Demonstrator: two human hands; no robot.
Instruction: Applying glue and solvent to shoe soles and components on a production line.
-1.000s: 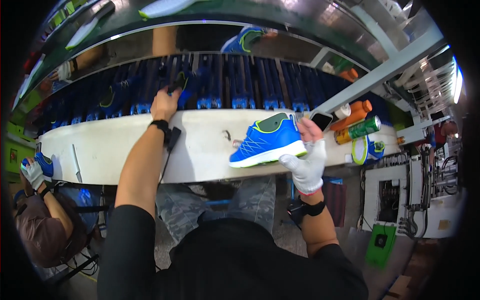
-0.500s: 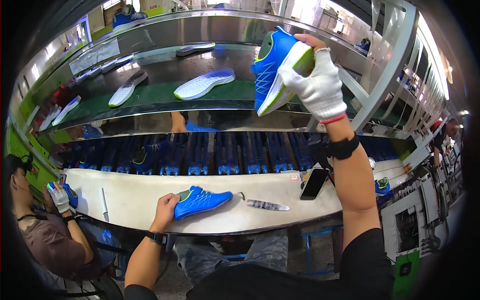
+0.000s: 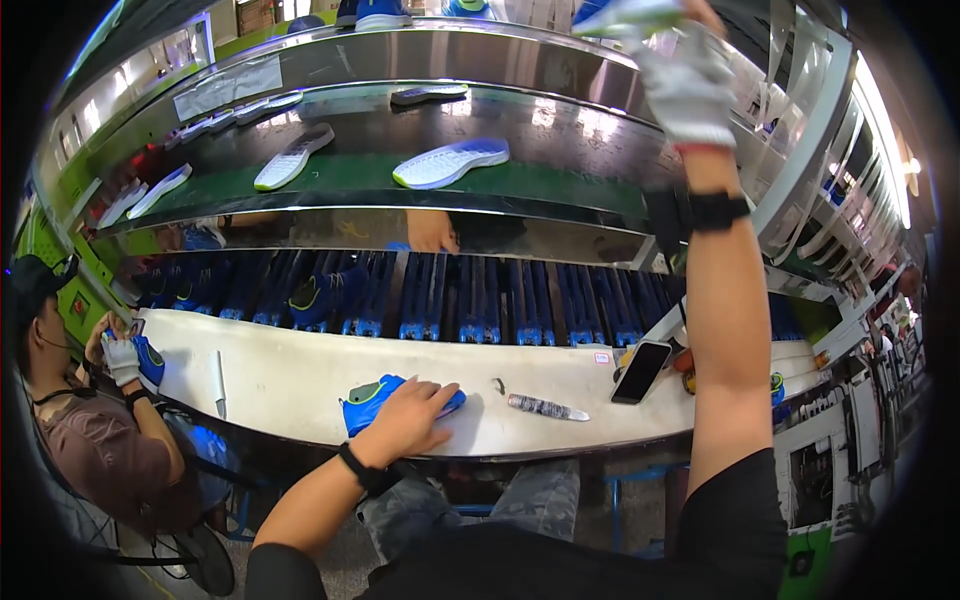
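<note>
My bare left hand (image 3: 408,418) reaches over a blue sports shoe (image 3: 368,405) lying on the white bench. Its fingers are apart across the front of the shoe, hiding much of it; only the heel side and a bit of the toe show. My right hand (image 3: 685,85), in a white knit glove with bare fingertips, is raised high at the top edge and blurred. It holds a second shoe (image 3: 625,18) with a white and lime sole, mostly cut off by the frame's edge.
Several loose white soles (image 3: 452,163) lie on the green and black belt. Blue shoes (image 3: 382,12) stand on the upper ledge. A wrapped blade (image 3: 548,407), a phone (image 3: 641,372) and a white-handled tool (image 3: 220,385) rest on the bench. A co-worker (image 3: 110,430) sits at left holding a shoe.
My right hand has lifted its shoe up toward the top edge. My left hand has moved from the heel of the lower shoe to over its front. The view has shifted slightly.
</note>
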